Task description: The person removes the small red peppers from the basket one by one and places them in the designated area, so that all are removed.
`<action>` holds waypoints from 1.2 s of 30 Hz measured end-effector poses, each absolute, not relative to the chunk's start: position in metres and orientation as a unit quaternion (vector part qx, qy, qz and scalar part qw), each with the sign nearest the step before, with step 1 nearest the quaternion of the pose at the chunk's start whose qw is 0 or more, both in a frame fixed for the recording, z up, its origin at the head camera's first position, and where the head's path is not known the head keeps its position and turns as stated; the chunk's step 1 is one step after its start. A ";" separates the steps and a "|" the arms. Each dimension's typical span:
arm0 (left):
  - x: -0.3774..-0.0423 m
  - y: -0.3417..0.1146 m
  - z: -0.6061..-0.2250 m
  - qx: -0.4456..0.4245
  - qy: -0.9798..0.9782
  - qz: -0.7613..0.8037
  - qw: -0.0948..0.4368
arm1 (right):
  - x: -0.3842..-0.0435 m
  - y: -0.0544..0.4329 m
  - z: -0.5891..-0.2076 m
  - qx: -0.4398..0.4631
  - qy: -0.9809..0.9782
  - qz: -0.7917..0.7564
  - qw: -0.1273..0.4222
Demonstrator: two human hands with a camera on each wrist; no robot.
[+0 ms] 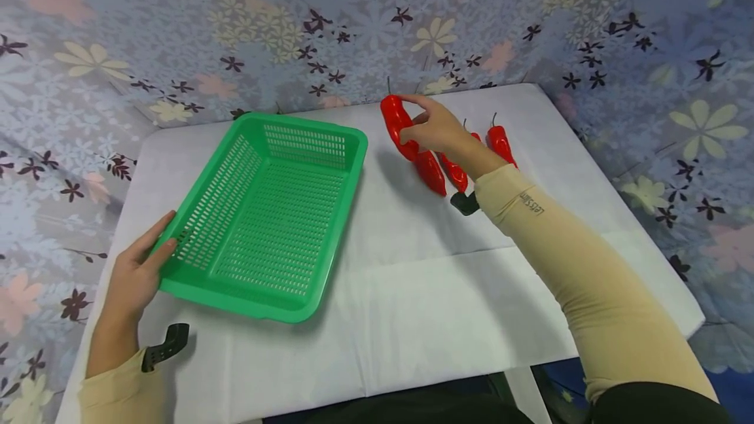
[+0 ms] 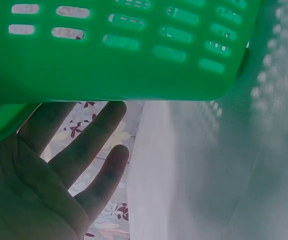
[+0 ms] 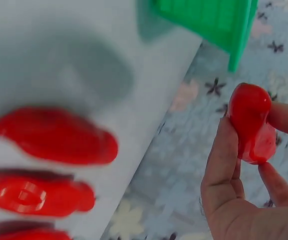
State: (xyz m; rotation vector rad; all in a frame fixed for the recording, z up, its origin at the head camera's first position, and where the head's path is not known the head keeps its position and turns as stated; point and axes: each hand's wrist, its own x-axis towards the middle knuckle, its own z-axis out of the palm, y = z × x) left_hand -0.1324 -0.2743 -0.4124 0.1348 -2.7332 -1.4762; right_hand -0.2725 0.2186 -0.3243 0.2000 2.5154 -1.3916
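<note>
My right hand [image 1: 442,126] grips a red chili pepper [image 1: 394,118] above the far side of the table, its thin stem pointing up. In the right wrist view, thumb and fingers pinch that pepper [image 3: 254,125] from its sides. Beneath and beside this hand, more red peppers [image 1: 431,174] lie on the white cloth, partly covered by the hand and forearm. At the left, my left hand [image 1: 132,273] holds the near left corner of a green plastic basket [image 1: 277,214], thumb over the rim. Its other fingers spread below the rim in the left wrist view. Nothing lies inside the basket.
A white cloth covers the table [image 1: 406,319]. Behind and beside it hangs flower-patterned fabric [image 1: 353,31]. One pepper [image 1: 499,142] lies a little apart at the right. Black wrist mounts [image 1: 171,342] stick out from both sleeves.
</note>
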 end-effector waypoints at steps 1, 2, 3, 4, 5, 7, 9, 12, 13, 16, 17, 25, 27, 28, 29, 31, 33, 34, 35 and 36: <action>-0.133 -0.274 -0.412 0.045 -0.879 -0.475 0.014 | -0.272 0.225 -0.324 0.074 0.866 -0.478 0.129; -0.133 -0.273 -0.412 0.047 -0.879 -0.475 0.012 | -0.272 0.231 -0.324 0.078 0.865 -0.479 0.129; -0.134 -0.272 -0.412 0.050 -0.879 -0.475 0.011 | -0.272 0.237 -0.325 0.082 0.865 -0.478 0.129; -0.134 -0.272 -0.412 0.053 -0.879 -0.475 0.010 | -0.273 0.242 -0.325 0.085 0.865 -0.477 0.128; -0.134 -0.272 -0.411 0.057 -0.879 -0.474 0.010 | -0.273 0.247 -0.326 0.090 0.864 -0.479 0.127; -0.134 -0.271 -0.411 0.062 -0.880 -0.471 0.011 | -0.274 0.257 -0.327 0.101 0.865 -0.475 0.125; -0.132 -0.272 -0.411 0.068 -0.879 -0.472 0.007 | -0.275 0.265 -0.329 0.116 0.868 -0.467 0.121; -0.130 -0.273 -0.411 0.077 -0.878 -0.473 0.003 | -0.277 0.277 -0.331 0.139 0.871 -0.456 0.117; -0.129 -0.273 -0.411 0.082 -0.877 -0.474 0.001 | -0.278 0.282 -0.332 0.144 0.871 -0.455 0.115; -0.128 -0.272 -0.410 0.092 -0.877 -0.472 -0.002 | -0.280 0.296 -0.333 0.157 0.872 -0.449 0.110; -0.129 -0.272 -0.410 0.093 -0.877 -0.472 -0.002 | -0.280 0.302 -0.334 0.162 0.873 -0.447 0.108; -0.133 -0.268 -0.410 0.076 -0.878 -0.472 0.000 | -0.273 0.351 -0.342 0.202 0.872 -0.438 0.089; -0.132 -0.267 -0.409 0.076 -0.877 -0.474 0.000 | -0.271 0.362 -0.345 0.210 0.871 -0.436 0.083; -0.132 -0.267 -0.409 0.077 -0.877 -0.474 0.000 | -0.271 0.367 -0.346 0.213 0.870 -0.436 0.081; -0.132 -0.267 -0.409 0.077 -0.877 -0.474 0.000 | -0.270 0.373 -0.348 0.216 0.870 -0.436 0.078; -0.132 -0.268 -0.409 0.077 -0.877 -0.475 0.000 | -0.268 0.384 -0.351 0.224 0.868 -0.436 0.073; -0.132 -0.268 -0.409 0.077 -0.877 -0.474 0.001 | -0.267 0.393 -0.354 0.232 0.865 -0.439 0.068; -0.132 -0.268 -0.410 0.077 -0.877 -0.474 0.001 | -0.266 0.397 -0.355 0.236 0.863 -0.441 0.066; -0.132 -0.268 -0.410 0.077 -0.877 -0.475 0.001 | -0.265 0.402 -0.357 0.241 0.861 -0.442 0.066; -0.132 -0.268 -0.410 0.077 -0.877 -0.475 0.001 | -0.265 0.405 -0.359 0.247 0.860 -0.442 0.064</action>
